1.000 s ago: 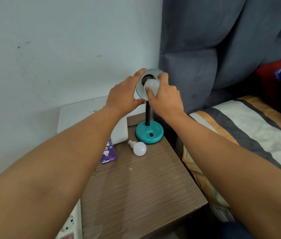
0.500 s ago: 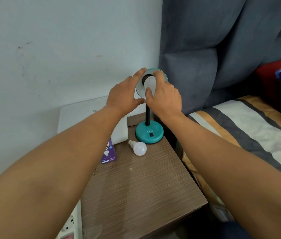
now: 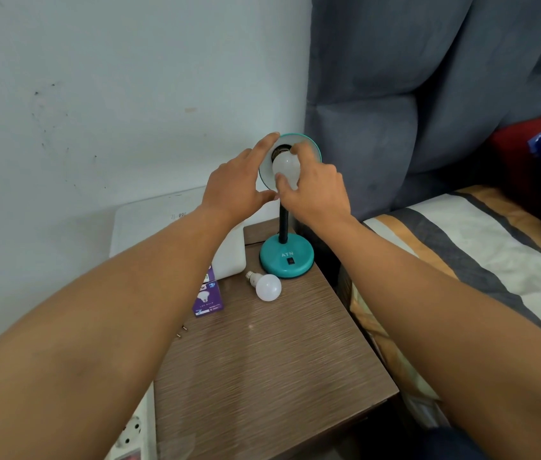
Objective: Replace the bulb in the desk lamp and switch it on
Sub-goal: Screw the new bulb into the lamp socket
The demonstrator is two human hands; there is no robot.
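Teal lamp (image 3: 286, 260), white bulb (image 3: 285, 165), purple box (image 3: 208, 298), brown-grained table (image 3: 262, 376).

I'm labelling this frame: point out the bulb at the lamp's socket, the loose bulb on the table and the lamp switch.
Bulb at the socket (image 3: 285, 165): head view, its white globe.
Loose bulb (image 3: 269, 288): head view, its white globe.
Lamp switch (image 3: 291, 260): head view, middle of the dark rocker.

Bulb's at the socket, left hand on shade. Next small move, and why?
Probably twist the bulb into the socket with the right hand: it pinches the bulb right at the socket, the left hand braces the shade, and the bulb is unlit.
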